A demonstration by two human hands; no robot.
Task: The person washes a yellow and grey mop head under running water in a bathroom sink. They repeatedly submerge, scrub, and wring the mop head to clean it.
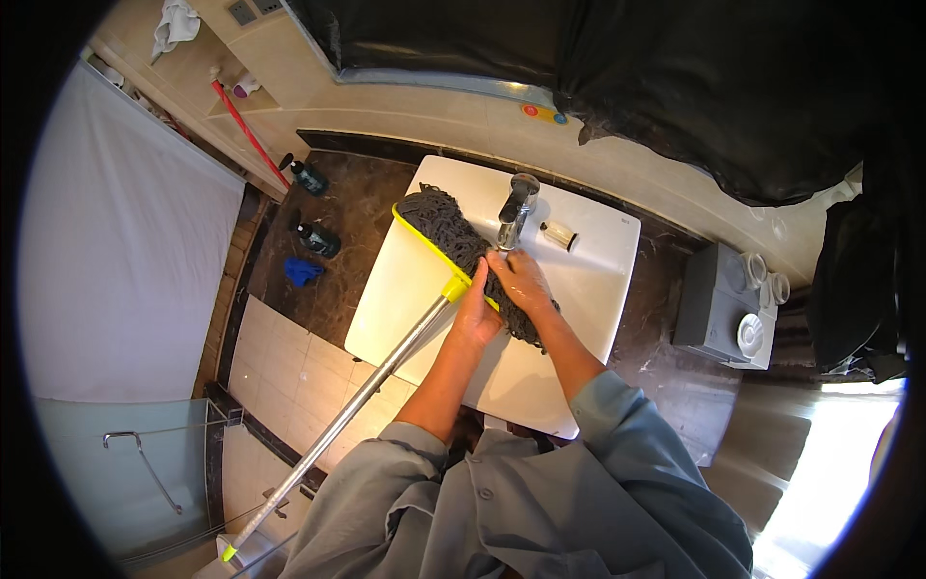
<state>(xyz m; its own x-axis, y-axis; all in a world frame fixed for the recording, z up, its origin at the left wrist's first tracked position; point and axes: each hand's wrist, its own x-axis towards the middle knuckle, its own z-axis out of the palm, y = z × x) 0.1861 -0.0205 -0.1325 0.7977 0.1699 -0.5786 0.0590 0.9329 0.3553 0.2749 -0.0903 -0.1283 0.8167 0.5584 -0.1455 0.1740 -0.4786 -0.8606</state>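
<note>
A flat mop lies slantwise over a white washbasin [593, 268], its dark grey yarn mop head [443, 221] below the chrome faucet [515, 206]. My left hand [479, 315] grips the yellow-green mop frame [427, 244] beside the handle joint, thumb pointing up toward the yarn. On the yarn, my right hand [522, 279] holds the strands near the faucet spout and looks wet. The metal mop handle [362, 398] runs down to the lower left, past my left sleeve. My fingers' undersides are hidden.
Two dark pump bottles [318, 240] and a crumpled blue cloth [302, 271] rest on the brown marble counter [347, 188] at left. A small amber-coloured bottle [559, 235] lies on the basin ledge. Glasses top a grey box [712, 304] at right. Black sheeting [651, 87] hangs above.
</note>
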